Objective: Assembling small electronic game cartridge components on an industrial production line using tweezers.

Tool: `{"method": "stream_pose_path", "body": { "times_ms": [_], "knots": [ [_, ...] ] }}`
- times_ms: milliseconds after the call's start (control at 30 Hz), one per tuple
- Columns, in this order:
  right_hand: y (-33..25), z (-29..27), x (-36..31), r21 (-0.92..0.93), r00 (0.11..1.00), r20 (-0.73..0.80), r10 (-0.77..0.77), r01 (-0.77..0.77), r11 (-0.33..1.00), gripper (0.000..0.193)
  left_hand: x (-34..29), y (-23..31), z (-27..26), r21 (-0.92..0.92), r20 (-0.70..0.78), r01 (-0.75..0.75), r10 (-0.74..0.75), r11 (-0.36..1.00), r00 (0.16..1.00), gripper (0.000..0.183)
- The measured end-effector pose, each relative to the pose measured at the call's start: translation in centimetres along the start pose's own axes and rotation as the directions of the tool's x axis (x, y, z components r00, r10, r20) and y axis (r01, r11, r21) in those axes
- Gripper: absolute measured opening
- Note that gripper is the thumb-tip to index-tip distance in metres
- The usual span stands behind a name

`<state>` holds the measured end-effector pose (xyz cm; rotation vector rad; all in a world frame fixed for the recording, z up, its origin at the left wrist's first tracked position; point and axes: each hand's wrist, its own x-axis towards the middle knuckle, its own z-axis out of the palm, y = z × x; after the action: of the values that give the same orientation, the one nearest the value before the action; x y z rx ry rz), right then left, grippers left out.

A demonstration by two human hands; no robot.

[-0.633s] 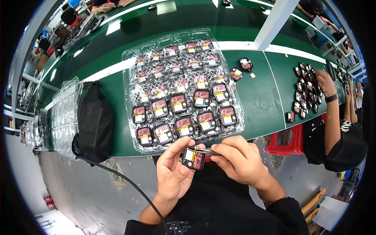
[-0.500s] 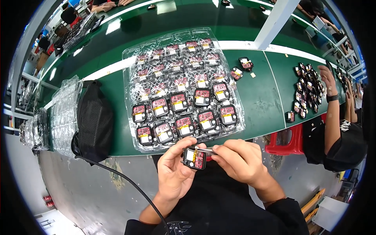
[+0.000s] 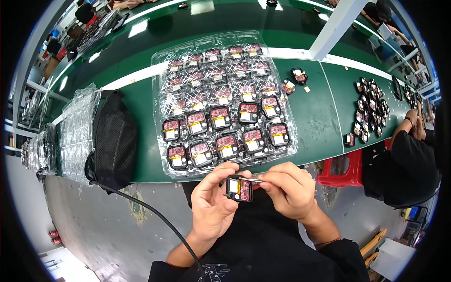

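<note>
My left hand (image 3: 211, 202) is closed on a small black square housing (image 3: 239, 189) with a red circuit board, a pale block and yellow tape inside. It is held just off the table's near edge. Pinched in my right hand (image 3: 291, 189) are thin metal tweezers (image 3: 253, 180), their tips at the upper edge of the housing. What the tips touch is too small to tell. Beyond my hands lies a clear plastic tray (image 3: 157, 101) with rows of similar housings; those in the two nearest rows, such as one housing (image 3: 227, 146), show their boards plainly.
A black mesh bag (image 3: 114, 141) and stacked clear trays (image 3: 77, 136) stand left on the green table (image 3: 314, 117). Two loose housings (image 3: 298, 75) lie right of the tray. Farther right are a pile of housings (image 3: 371, 110), a red stool (image 3: 338, 171) and a co-worker's arm (image 3: 408, 124). A black cable (image 3: 155, 216) crosses the lower left.
The housing and both hands have shifted slightly in view, with the tweezers still at its upper edge. The co-worker at right has lowered a raised hand and leaned toward the table.
</note>
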<state>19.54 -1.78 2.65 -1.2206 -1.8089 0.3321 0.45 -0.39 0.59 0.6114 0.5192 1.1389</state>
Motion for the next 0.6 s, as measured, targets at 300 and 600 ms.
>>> {"method": "stream_pose_path", "body": {
  "times_ms": [300,600],
  "knots": [
    [-0.7,1.2,-0.5,-0.159,0.995,-0.084,-0.045,0.031,0.987,0.012,-0.5,-0.1,-0.1,-0.082,-0.015,-0.015,0.014,0.996,1.0,0.06],
    [-0.9,0.6,-0.2,-0.201,0.992,0.011,-0.127,0.127,0.971,0.024,-0.9,-0.7,-0.5,-0.036,0.003,-0.099,0.1,0.994,0.995,0.059]
  ]
}}
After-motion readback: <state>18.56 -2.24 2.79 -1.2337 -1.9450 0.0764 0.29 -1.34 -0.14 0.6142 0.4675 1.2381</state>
